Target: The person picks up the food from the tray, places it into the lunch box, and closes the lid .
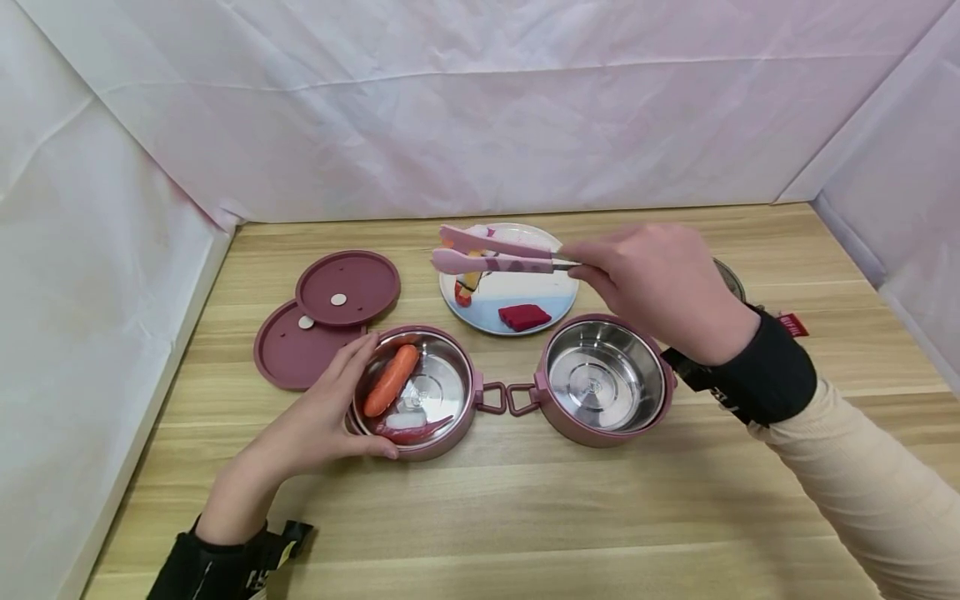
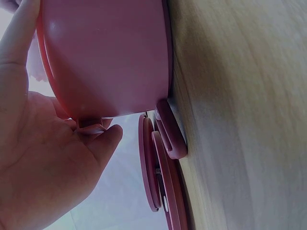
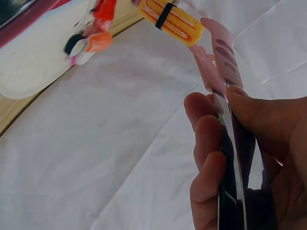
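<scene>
My left hand (image 1: 322, 417) grips the left side of a dark-pink pot (image 1: 442, 450), thumb along its near rim. In the left wrist view the fingers lie about a small tab on the pot (image 2: 105, 57). Inside are a toy sausage (image 1: 392, 381) and a red-and-white toy food piece (image 1: 412, 429). Raised over a plate (image 1: 517, 292), my right hand (image 1: 660, 287) holds tongs (image 1: 517, 265) with pink tips. A yellow toy sushi piece with a black band (image 3: 172, 21) shows right at the tong tips in the right wrist view. Below the tongs, a folded dark-red piece (image 1: 524, 317) lies on the plate.
A second pot (image 1: 592, 435), steel-lined, stands to the right, its handle meeting the first pot's. Two round lids (image 1: 367, 287) overlap at the left. A dark round item (image 1: 730, 279) is partly hidden behind my right wrist, near a red tag (image 1: 793, 325). White cloth walls surround the table.
</scene>
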The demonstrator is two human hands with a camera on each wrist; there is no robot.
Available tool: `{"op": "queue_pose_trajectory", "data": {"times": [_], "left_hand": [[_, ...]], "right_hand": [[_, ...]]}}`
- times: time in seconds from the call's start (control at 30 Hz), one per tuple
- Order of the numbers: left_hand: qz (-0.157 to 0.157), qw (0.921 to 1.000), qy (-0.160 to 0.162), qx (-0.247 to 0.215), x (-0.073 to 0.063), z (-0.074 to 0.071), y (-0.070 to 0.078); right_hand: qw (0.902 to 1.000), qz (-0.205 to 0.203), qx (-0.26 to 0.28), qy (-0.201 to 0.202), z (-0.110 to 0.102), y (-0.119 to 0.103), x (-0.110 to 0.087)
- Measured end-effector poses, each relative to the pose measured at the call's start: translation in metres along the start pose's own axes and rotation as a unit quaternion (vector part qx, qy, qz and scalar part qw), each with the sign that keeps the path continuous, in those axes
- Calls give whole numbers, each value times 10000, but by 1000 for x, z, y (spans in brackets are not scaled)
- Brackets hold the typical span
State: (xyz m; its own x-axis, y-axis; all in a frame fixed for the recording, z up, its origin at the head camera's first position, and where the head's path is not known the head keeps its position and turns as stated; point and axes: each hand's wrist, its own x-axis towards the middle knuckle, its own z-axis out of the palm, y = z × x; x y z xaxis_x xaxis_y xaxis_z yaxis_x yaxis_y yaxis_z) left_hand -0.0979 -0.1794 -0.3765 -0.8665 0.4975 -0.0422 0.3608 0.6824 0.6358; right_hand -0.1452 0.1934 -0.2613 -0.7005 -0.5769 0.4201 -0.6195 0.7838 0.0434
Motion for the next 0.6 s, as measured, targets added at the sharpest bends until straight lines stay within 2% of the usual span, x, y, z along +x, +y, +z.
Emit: {"op": "queue_pose_trajectory", "data": {"times": [0.3,0.6], "left_hand": [[-8,10000,23,18,1,1,-2],[-78,9999,-37,-55,1,0,0]], "right_hand": [[9991,-416,72,65,-3,-27,0],[9970,-743,136,-146,11,-45,-3]]}}
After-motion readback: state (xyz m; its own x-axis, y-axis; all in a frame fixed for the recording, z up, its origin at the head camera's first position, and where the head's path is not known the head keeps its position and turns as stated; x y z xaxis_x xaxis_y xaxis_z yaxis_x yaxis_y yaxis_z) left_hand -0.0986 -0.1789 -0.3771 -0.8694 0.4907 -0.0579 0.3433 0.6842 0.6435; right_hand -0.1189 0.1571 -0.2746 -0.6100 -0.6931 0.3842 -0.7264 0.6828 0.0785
